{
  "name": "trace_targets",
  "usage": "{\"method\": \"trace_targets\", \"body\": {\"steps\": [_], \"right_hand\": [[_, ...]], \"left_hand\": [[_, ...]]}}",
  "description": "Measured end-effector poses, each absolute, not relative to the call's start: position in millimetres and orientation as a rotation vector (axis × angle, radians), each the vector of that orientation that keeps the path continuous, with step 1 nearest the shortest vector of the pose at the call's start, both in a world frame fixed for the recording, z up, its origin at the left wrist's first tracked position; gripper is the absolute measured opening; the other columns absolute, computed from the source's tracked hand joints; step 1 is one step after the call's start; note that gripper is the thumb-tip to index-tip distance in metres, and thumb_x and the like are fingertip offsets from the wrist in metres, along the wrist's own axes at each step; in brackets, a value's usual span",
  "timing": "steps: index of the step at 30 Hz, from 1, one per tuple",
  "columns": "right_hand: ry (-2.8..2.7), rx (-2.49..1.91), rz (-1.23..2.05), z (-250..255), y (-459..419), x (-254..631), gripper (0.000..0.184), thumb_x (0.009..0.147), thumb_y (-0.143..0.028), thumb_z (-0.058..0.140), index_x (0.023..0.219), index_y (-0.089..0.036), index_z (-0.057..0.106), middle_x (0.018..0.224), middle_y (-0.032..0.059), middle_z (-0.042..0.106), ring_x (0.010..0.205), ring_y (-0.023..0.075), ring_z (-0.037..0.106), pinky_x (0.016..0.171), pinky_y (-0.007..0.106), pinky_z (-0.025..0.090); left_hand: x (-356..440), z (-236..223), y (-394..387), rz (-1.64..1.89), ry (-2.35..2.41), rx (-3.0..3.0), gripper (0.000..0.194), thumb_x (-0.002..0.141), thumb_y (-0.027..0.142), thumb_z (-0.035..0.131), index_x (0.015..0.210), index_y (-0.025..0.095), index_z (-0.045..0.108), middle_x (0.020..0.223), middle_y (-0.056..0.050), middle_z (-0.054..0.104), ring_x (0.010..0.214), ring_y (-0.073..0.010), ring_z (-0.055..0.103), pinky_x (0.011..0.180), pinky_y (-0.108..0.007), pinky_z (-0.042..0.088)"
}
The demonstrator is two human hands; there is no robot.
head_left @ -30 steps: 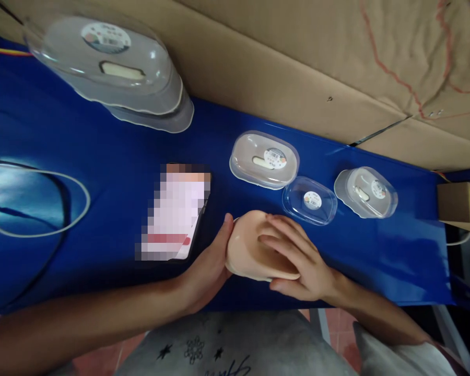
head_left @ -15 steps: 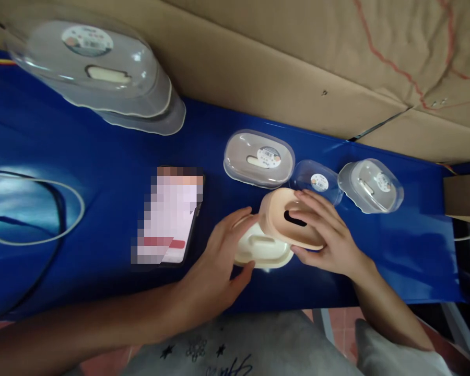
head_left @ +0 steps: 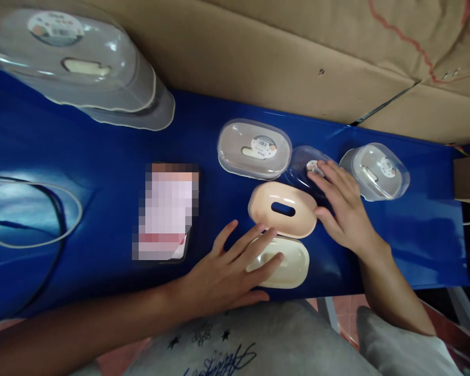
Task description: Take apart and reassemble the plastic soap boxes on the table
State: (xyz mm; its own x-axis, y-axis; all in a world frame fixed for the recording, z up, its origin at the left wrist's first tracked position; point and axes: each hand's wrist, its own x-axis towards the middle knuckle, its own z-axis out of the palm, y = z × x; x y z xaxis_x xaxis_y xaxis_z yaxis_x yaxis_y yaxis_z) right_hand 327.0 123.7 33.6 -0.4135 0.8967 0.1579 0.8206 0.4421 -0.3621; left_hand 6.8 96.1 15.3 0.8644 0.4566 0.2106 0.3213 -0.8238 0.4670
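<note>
A peach oval tray with a slot lies on the blue table. A cream oval base lies just in front of it. My left hand rests flat on the cream base, fingers spread. My right hand lies open beside the peach tray, its fingertips on a small clear lid.
A clear-lidded oval box stands behind the peach tray, another at the right. A big clear-lidded container is at the back left. A phone lies left of my hands, cardboard lines the far edge, and a cable loops at the left.
The peach tray came off the cream base and now lies flat behind it. My right hand let go of it and reached to the small clear lid. My left hand settled on the base.
</note>
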Motion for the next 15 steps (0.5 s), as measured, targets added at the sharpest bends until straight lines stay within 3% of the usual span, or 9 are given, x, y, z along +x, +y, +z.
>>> {"method": "trace_targets", "body": {"steps": [5,8,11,13,15], "right_hand": [[-2.417,-1.449,0.316,36.3,126.9,327.9,0.054,0.106,-0.034,0.063,0.157,-0.026,0.051,0.165,0.0141,0.053,0.156,0.0354,0.047,0.128,0.061,0.038],[-2.435,-1.317,0.280,43.8,118.4,318.5,0.044,0.107,-0.032,0.059,0.150,-0.021,0.057,0.158,0.0145,0.060,0.152,0.0343,0.051,0.129,0.062,0.035],[-2.449,-1.007,0.188,51.4,96.8,296.5,0.037,0.110,-0.045,0.054,0.129,-0.019,0.071,0.123,0.0104,0.078,0.124,0.0280,0.070,0.110,0.050,0.052],[-2.525,-0.737,0.158,52.4,79.3,277.4,0.041,0.107,-0.055,0.056,0.110,-0.020,0.078,0.094,0.0039,0.077,0.096,0.0214,0.071,0.086,0.039,0.056],[-2.689,-0.651,0.143,49.3,64.7,260.6,0.035,0.105,-0.051,0.062,0.110,-0.021,0.079,0.089,0.0011,0.075,0.080,0.0166,0.066,0.071,0.035,0.051]], "left_hand": [[9.4,16.7,93.5,0.353,0.464,2.752,0.049,0.103,0.038,0.066,0.148,0.023,0.058,0.161,-0.015,0.057,0.152,-0.0312,0.048,0.132,-0.060,-0.005],[7.9,14.9,92.8,0.406,0.446,2.722,0.055,0.102,0.052,0.066,0.149,0.025,0.058,0.159,-0.015,0.057,0.151,-0.0318,0.045,0.132,-0.061,-0.005],[2.1,13.7,96.9,0.651,0.419,2.553,0.065,0.100,0.068,0.059,0.146,0.022,0.058,0.158,-0.019,0.053,0.151,-0.0339,0.043,0.132,-0.058,0.008],[-2.7,14.9,100.8,0.813,0.474,2.346,0.061,0.102,0.062,0.058,0.145,0.020,0.056,0.158,-0.020,0.047,0.149,-0.0320,0.043,0.129,-0.051,0.024],[-6.1,18.0,104.2,0.896,0.626,2.071,0.050,0.105,0.046,0.057,0.148,0.020,0.053,0.159,-0.018,0.043,0.149,-0.0296,0.042,0.124,-0.046,0.036]]}}
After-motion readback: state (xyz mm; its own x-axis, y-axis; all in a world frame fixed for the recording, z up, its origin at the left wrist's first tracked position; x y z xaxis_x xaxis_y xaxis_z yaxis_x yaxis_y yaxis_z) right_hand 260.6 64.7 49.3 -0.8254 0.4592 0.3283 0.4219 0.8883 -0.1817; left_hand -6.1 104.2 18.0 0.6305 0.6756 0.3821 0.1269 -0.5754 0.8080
